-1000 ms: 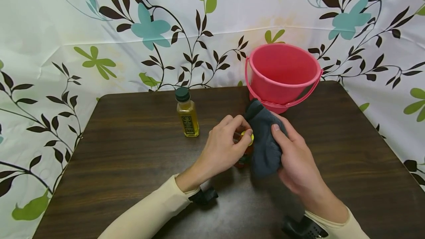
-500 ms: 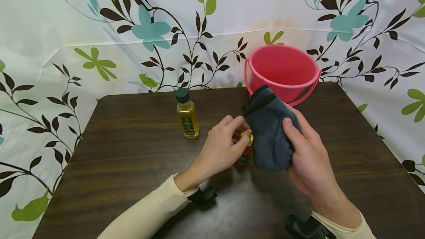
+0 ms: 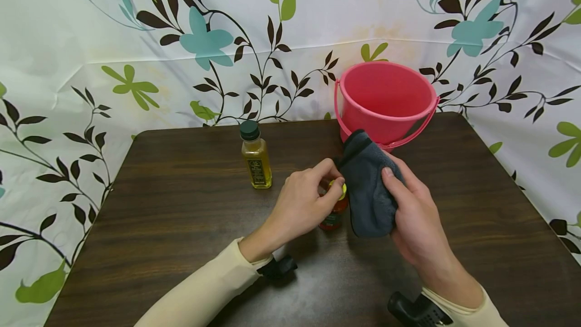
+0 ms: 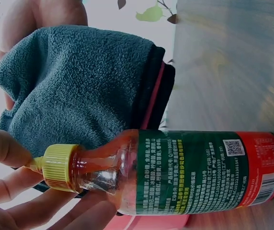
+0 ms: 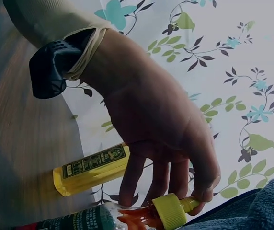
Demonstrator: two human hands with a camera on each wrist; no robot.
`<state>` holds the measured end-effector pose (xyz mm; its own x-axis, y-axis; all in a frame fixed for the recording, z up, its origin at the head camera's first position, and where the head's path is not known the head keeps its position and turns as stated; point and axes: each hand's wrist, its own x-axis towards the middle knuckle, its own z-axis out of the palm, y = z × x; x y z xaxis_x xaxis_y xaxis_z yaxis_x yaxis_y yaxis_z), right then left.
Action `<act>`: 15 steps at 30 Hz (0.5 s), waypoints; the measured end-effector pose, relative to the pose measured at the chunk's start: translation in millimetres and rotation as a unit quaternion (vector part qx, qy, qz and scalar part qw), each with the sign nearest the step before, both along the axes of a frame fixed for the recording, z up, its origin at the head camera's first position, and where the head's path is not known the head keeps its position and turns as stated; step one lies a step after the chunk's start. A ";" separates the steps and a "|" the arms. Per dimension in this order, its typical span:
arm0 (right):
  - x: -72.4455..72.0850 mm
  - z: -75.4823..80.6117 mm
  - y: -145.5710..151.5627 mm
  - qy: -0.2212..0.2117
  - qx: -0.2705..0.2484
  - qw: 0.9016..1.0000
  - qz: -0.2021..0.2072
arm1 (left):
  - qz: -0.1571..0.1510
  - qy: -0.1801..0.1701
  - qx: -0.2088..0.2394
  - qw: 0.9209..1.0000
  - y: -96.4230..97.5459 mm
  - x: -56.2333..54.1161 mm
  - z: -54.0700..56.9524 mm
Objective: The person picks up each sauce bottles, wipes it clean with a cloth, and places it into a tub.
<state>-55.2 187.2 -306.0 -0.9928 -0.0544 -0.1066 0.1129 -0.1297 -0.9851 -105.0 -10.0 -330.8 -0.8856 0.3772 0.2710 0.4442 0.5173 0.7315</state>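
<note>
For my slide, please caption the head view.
Left hand pinches a bottle by its yellow top; right hand holds a dark cloth beside it.

Free gap between oil bottle [image 3: 257, 163] and pink bucket [image 3: 374, 121], gray cloth [image 3: 369, 196] as obstacle before the bucket

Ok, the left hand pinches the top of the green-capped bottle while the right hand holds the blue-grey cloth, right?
Not quite: the bottle is wrong. The left hand pinches the top of the yellow-capped bottle, as the left wrist view shows; the right hand does hold the blue-grey cloth.
</note>
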 end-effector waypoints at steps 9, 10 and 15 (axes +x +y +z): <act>-0.1 -4.8 -2.1 -0.001 0.006 1.000 0.013 | -0.006 -0.001 0.000 1.000 -1.3 -1.0 0.8; 0.2 -5.6 -2.4 0.000 0.005 1.000 0.013 | -0.007 -0.002 0.002 1.000 -1.2 -1.1 0.8; 1.7 -10.5 -3.0 0.000 0.002 1.000 0.012 | -0.003 -0.014 0.015 1.000 -2.0 -1.3 0.7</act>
<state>-53.5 184.2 -316.5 -0.9912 -0.0778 -0.1070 0.1160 -0.1227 -0.9856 -106.3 -11.9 -330.1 -0.8902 0.3753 0.2583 0.4275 0.4920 0.7584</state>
